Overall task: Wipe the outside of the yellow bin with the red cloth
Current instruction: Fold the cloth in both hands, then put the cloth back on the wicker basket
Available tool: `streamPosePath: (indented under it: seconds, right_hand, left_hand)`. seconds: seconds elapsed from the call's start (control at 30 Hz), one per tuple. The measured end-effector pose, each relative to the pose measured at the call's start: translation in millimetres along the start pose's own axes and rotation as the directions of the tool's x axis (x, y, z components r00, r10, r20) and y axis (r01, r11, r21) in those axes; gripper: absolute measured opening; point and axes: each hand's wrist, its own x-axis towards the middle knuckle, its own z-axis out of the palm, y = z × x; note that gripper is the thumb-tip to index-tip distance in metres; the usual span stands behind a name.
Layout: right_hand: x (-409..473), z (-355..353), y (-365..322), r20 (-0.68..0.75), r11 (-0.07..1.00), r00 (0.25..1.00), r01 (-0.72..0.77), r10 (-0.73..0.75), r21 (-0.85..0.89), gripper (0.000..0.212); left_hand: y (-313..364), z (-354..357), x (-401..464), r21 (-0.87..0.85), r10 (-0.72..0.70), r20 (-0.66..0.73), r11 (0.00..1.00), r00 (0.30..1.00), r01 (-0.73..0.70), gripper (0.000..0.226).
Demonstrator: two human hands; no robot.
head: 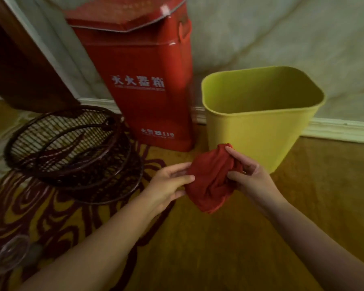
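Note:
The yellow bin (pixel 259 131) stands upright and empty on the floor by the wall, right of centre. A bunched red cloth (pixel 210 179) hangs in the air just in front of the bin's lower left corner. My right hand (pixel 250 175) grips the cloth from the right, thumb and fingers pinched into its folds. My left hand (pixel 168 181) holds the cloth's left edge with its fingertips. The cloth's top overlaps the bin's front wall in the view; whether it touches the bin I cannot tell.
A tall red fire-extinguisher box (pixel 143 85) stands left of the bin against the wall. A dark wicker basket (pixel 72 152) lies tilted on the patterned carpet at left. A clear glass object (pixel 13 255) sits at lower left. White skirting (pixel 340 129) runs behind the bin.

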Motion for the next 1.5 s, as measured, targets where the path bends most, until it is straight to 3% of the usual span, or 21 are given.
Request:
streamPosePath:
  seconds: [0.17, 0.43, 0.63, 0.83, 0.97, 1.23, 1.5]
  right_hand:
    - [22, 52, -11, 0.167, 0.995, 0.986, 0.028, -0.012, -0.094, 0.06]
    - [63, 149, -32, 0.278, 0.974, 0.961, 0.066, -0.002, -0.218, 0.061]
    - [105, 203, -32, 0.273, 0.969, 0.955, -0.049, 0.116, -0.243, 0.061]
    - [148, 239, -30, 0.266, 0.962, 0.945, -0.124, 0.189, -0.243, 0.061]
    - [165, 247, -19, 0.227, 0.917, 0.947, -0.129, 0.227, -0.379, 0.06]
    - [173, 221, 6, 0.257, 0.904, 0.936, -0.118, 0.239, -0.411, 0.057]
    - [176, 233, 14, 0.251, 0.881, 0.955, -0.021, 0.157, -0.472, 0.054]
  left_hand:
    - [32, -60, -24, 0.057, 0.087, -0.07, 0.995, 0.994, -0.083, 0.033]
    - [85, -153, -33, 0.162, 0.182, -0.186, 0.975, 0.966, -0.152, 0.033]
    - [114, -207, -9, 0.26, 0.21, -0.245, 0.955, 0.946, -0.145, 0.032]
    - [125, -243, 29, 0.229, 0.222, -0.356, 0.963, 0.908, -0.145, 0.03]
    - [115, -254, 51, 0.219, 0.204, -0.399, 0.968, 0.894, -0.123, 0.032]
    - [93, -274, 65, 0.207, 0.038, -0.276, 0.978, 0.96, 0.02, 0.02]
    - [80, -274, 70, 0.266, -0.075, -0.206, 0.955, 0.976, 0.13, 0.017]
